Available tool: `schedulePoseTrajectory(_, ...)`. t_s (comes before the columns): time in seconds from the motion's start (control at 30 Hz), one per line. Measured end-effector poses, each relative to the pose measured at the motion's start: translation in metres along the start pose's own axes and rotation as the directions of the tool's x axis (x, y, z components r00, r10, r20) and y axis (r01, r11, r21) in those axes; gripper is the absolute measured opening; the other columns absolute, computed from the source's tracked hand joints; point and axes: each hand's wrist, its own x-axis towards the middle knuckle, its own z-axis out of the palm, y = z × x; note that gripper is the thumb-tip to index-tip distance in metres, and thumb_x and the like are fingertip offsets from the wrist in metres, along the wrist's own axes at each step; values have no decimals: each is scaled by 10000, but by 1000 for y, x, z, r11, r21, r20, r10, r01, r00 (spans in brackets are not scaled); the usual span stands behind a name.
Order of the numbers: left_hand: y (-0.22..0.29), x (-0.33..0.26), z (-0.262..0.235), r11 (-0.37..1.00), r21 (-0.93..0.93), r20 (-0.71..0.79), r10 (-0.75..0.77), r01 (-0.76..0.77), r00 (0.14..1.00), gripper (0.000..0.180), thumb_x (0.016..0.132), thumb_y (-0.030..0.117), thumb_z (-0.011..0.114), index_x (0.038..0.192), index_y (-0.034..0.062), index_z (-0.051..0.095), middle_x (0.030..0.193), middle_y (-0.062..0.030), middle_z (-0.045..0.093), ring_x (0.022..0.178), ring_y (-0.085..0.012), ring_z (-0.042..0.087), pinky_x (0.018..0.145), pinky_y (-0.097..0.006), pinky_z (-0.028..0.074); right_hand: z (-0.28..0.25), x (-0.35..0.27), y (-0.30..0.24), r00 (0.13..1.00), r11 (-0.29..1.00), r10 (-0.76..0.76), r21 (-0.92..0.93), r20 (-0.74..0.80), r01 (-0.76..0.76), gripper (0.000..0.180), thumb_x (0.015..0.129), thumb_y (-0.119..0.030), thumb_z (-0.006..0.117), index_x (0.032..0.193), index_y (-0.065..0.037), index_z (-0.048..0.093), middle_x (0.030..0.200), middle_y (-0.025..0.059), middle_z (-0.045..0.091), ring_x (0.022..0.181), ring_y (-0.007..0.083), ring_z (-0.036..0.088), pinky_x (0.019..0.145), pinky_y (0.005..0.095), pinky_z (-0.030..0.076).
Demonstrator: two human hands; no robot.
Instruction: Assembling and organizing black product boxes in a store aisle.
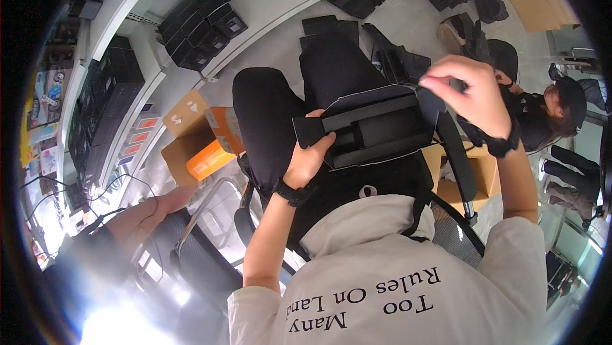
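A black cardboard box (390, 129) with folded inner walls lies across my lap, its inside facing up. My left hand (310, 159) grips its left end, with the thumb over the edge and fingers partly hidden beneath. At the far right corner of the box is my right hand (470, 89), its fingers pinched together and a little blurred. Whatever that pinch holds is too small or hidden to make out. A dark flap (431, 108) stands at the box's right end, below the right hand.
Stacked black boxes (203, 26) fill the white shelf at left. An open brown carton (185, 138) with an orange box (209, 159) stands left of my legs. Black cardboard pieces (357, 1) lie on the floor ahead. Another person (542, 112) sits at right; another's arm (153, 214) reaches in at left.
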Motion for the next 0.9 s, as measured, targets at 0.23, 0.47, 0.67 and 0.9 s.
schedulePoseTrajectory(0.23, 0, 3, 9, 965, 258, -216, 114, -56, 970, 310, 906, 110, 617, 1208, 63, 562, 1001, -106, 637, 967, -187, 606, 894, -309, 464, 1, -59, 20, 976, 964, 212, 151, 54, -218, 359, 873, -60, 659, 1224, -29, 590, 1196, 131, 580, 1072, 229, 587, 920, 326, 471)
schedulePoseTrajectory(0.47, 8, 9, 14, 960, 243, -121, 175, -142, 977, 258, 924, 98, 618, 1177, 70, 575, 1085, -84, 614, 1029, -151, 550, 921, -292, 423, 30, -31, 8, 905, 997, -23, 73, 425, -9, 384, 773, -67, 645, 1155, -38, 668, 1092, 122, 688, 998, 302, 623, 920, 410, 476)
schedulePoseTrajectory(0.67, 10, 7, 11, 980, 4, -13, 201, -201, 980, 185, 900, 80, 649, 1063, 96, 563, 1118, -52, 564, 1054, -153, 517, 947, -298, 386, 56, -41, 7, 898, 888, -227, -299, 378, 350, 238, 778, -262, 736, 902, -59, 746, 1061, 52, 687, 1059, 254, 571, 957, 436, 433)
schedulePoseTrajectory(0.9, 1, 14, 3, 931, 308, -58, 222, -194, 973, 187, 881, 89, 677, 994, 99, 528, 903, 18, 478, 860, -109, 462, 817, -253, 400, 48, -46, 11, 997, 990, -63, -131, -35, 58, 391, 765, -156, 757, 1133, -62, 664, 1319, 138, 539, 1216, 329, 499, 999, 452, 434)
